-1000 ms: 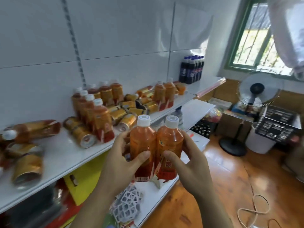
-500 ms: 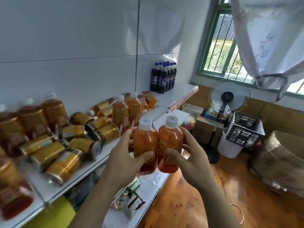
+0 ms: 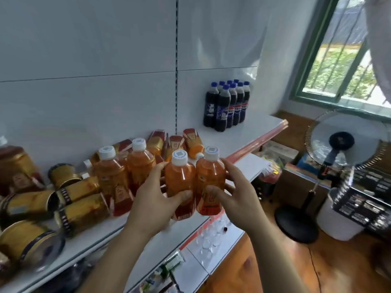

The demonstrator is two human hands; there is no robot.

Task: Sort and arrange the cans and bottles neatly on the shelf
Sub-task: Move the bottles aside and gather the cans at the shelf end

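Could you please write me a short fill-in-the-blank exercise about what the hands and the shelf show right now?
1. Each hand grips one orange bottle: the left hand and the right hand hold ____ bottles together.
2. The caps of the held bottles are ____ in colour.
3. The gold cans on the shelf lie on their ____.
4. The dark soda bottles have ____ caps.

Missing words: two; white; sides; blue
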